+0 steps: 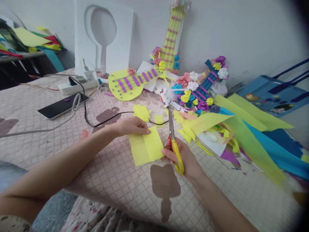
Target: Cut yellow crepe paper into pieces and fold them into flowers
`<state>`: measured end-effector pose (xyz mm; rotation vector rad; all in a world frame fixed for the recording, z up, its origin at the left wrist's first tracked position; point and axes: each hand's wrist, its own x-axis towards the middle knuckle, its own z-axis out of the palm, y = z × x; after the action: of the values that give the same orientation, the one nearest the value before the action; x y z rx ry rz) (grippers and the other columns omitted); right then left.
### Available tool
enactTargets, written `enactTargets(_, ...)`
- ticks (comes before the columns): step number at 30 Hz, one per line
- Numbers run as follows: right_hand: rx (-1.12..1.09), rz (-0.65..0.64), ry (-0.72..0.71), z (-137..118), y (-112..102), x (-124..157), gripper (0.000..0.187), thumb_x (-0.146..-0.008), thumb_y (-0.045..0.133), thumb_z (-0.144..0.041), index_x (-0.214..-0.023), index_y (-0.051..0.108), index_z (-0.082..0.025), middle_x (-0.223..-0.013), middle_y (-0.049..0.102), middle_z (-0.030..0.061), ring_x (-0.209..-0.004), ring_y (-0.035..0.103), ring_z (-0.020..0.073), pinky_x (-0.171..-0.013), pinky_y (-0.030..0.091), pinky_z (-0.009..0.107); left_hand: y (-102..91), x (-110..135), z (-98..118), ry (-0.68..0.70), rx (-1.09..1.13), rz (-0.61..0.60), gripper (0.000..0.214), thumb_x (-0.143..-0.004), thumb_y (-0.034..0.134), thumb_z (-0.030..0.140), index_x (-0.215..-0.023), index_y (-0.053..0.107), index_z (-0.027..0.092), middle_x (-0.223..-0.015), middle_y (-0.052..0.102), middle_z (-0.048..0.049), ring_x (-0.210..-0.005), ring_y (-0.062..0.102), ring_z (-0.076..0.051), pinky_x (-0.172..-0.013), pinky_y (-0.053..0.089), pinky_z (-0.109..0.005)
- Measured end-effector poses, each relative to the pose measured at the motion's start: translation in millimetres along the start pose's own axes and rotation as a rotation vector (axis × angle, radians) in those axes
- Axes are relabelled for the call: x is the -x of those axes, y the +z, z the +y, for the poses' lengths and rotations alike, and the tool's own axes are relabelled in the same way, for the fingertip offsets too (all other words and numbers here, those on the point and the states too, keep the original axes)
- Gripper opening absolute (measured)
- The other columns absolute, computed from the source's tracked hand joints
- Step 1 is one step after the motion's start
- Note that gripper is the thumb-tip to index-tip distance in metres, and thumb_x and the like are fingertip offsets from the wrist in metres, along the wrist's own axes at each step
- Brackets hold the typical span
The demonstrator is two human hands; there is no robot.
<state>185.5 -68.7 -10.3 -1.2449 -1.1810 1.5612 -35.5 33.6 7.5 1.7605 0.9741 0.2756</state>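
Creased rectangular yellow paper [152, 145] is pinched in my left hand [132, 125], while my right hand [188, 158] grips yellow-and-red-handled metal scissors [174, 147] beside it.

Against the wall [229, 29] leans a white panel [124, 38] with a rounded cut-out. Near its foot lies a power strip [79, 87], then a black slab [56, 108], probably a phone, beside a grey cable [36, 132]. Off to my right sits a blue bag [257, 87].
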Motion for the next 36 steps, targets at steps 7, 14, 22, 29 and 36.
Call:
enactTargets(7, -0.067, 0.028, -0.003, 5, -5, -3, 0.034, -0.066, 0.078, -0.031, -0.080, 0.049, -0.019, -0.065, 0.050, -0.0064, -0.051, 0.053, 0.0056, -0.040, 0.031, 0.015, -0.9, -1, -6, 0.004, 0.045, 0.009, 0.036, -0.075, 0.062, 0.049, -0.073, 0.066, 0.014, -0.068, 0.061, -0.0017, -0.056, 0.049, -0.010, -0.050, 0.032, -0.020)
enactTargets(14, -0.144, 0.137, -0.076, 9, -3, -8, 0.033, -0.069, 0.076, -0.035, -0.078, 0.049, -0.020, -0.064, 0.043, -0.0083, -0.042, 0.037, 0.0016, -0.037, 0.032, 0.016, 6.6, -3, -7, -0.026, 0.237, 0.100, 0.036, -0.075, 0.063, 0.049, -0.073, 0.064, 0.014, -0.061, 0.052, 0.0006, -0.049, 0.040, -0.008, -0.046, 0.024, -0.020)
enactTargets(22, -0.171, 0.222, -0.127, 11, -6, -15, 0.031, -0.068, 0.076, -0.029, -0.078, 0.048, -0.021, -0.061, 0.050, -0.0081, -0.042, 0.037, 0.0028, -0.037, 0.031, 0.015, 12.4, -6, -5, -0.070, 0.374, 0.132, 0.043, -0.069, 0.067, 0.055, -0.061, 0.054, 0.014, -0.052, 0.037, 0.0055, -0.045, 0.028, -0.006, -0.044, 0.016, -0.022)
enactTargets(29, -0.185, 0.244, -0.107, 12, -8, -18, 0.032, -0.067, 0.077, -0.031, -0.078, 0.049, -0.020, -0.060, 0.048, -0.0083, -0.042, 0.038, 0.0029, -0.037, 0.032, 0.015, 13.0, -7, -7, -0.076, 0.352, 0.094, 0.040, -0.070, 0.068, 0.052, -0.065, 0.057, 0.014, -0.055, 0.043, 0.0045, -0.046, 0.034, -0.005, -0.044, 0.019, -0.021)
enactTargets(36, -0.186, 0.284, -0.147, 11, -12, -20, 0.033, -0.065, 0.078, -0.030, -0.079, 0.051, -0.021, -0.067, 0.047, -0.0072, -0.047, 0.040, 0.0043, -0.039, 0.034, 0.016, 11.1, -8, -13, -0.087, 0.357, 0.057, 0.036, -0.070, 0.067, 0.050, -0.079, 0.065, 0.015, -0.063, 0.057, 0.0009, -0.052, 0.046, -0.008, -0.047, 0.028, -0.020)
